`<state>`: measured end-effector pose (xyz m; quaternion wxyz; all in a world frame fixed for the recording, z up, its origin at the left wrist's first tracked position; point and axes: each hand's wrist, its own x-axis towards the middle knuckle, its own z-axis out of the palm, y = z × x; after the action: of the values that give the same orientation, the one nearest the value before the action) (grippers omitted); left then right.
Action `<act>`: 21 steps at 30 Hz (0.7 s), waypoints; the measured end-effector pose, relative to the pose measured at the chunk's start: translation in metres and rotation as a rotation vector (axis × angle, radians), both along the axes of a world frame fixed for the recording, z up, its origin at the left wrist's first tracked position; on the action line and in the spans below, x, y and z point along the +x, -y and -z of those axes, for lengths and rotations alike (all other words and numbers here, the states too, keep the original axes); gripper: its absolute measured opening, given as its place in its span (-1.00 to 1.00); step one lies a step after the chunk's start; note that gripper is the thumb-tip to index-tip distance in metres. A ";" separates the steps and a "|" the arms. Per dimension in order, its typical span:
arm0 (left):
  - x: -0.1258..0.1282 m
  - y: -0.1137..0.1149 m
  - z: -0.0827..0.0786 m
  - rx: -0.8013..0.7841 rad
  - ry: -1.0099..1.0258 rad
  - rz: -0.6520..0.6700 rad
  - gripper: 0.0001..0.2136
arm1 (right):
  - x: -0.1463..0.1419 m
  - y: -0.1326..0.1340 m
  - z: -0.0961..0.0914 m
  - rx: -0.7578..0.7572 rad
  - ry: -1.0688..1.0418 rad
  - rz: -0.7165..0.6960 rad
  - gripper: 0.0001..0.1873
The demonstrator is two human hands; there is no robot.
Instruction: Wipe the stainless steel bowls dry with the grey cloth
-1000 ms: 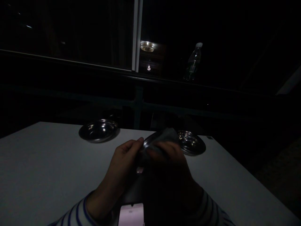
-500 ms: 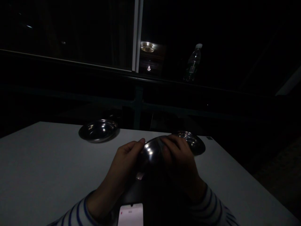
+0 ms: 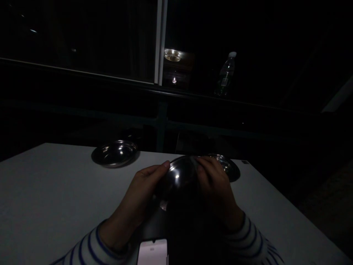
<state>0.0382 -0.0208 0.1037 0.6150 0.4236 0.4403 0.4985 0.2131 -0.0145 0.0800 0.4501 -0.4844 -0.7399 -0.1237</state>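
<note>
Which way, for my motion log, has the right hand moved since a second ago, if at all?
Yes: the right hand moved rightward, farther from the window post.

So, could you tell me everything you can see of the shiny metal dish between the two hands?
The silver-coloured, curved metal dish looks smooth and polished, with a bright highlight on its face and a curved upper edge. It is tilted; whether its inside or underside faces us is unclear. Its lower part fades into shadow. The bare left hand grips its left side, thumb at the edge, while the bare right hand's fingers touch its upper right. It appears held above the white table.
</note>
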 end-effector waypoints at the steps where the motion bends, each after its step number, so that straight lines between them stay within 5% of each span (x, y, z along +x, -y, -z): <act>1: -0.001 -0.001 0.000 0.005 0.000 -0.014 -0.73 | 0.000 0.000 -0.001 -0.010 -0.019 0.010 -0.69; 7: -0.002 -0.002 0.002 0.023 -0.019 -0.023 -0.73 | -0.013 0.011 0.002 0.175 0.262 -0.126 -0.71; 15: -0.002 0.000 0.000 -0.021 0.147 0.159 -0.71 | 0.013 -0.010 0.001 -0.102 -0.026 -0.032 -0.70; 21: -0.001 -0.002 0.007 -0.043 0.223 0.274 -0.73 | 0.004 0.004 -0.004 0.012 0.147 -0.061 -0.69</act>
<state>0.0376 -0.0193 0.0964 0.7312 0.4085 0.3181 0.4441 0.2171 -0.0181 0.0840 0.4012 -0.4487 -0.7845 -0.1495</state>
